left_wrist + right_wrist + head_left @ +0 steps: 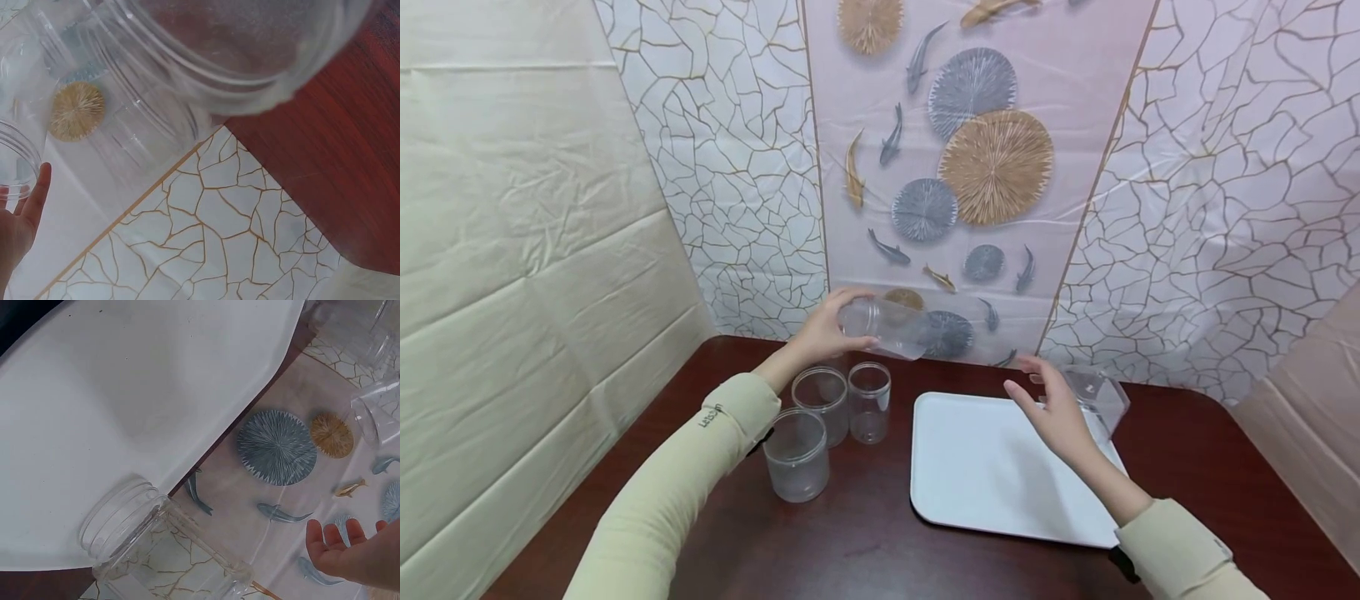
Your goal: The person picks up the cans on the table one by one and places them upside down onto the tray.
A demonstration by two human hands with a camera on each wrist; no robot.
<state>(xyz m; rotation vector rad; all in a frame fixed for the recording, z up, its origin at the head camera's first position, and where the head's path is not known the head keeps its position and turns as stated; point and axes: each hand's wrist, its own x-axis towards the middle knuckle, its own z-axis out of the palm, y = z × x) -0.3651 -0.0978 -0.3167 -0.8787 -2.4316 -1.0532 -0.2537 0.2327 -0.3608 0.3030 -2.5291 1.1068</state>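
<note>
My left hand [822, 335] grips a clear plastic jar [897, 328] near one end, thumb below and fingers above. The jar is raised above the back of the table and lies nearly sideways, its far end pointing right. In the left wrist view the fingers curve around a ringed end of this jar [17, 165]. My right hand [1058, 415] hovers over the white tray [973, 467] with fingers apart, holding nothing. Beside it, a clear angular jar [1096, 393] lies on its side at the tray's far right edge; its threaded neck [122, 515] shows in the right wrist view.
Several open clear jars stand left of the tray: a wide one [797, 467] in front, another wide one [823, 398] behind it, and a narrow one [870, 408]. The dark red table [865, 550] meets a patterned cloth backdrop [760, 167] at the back.
</note>
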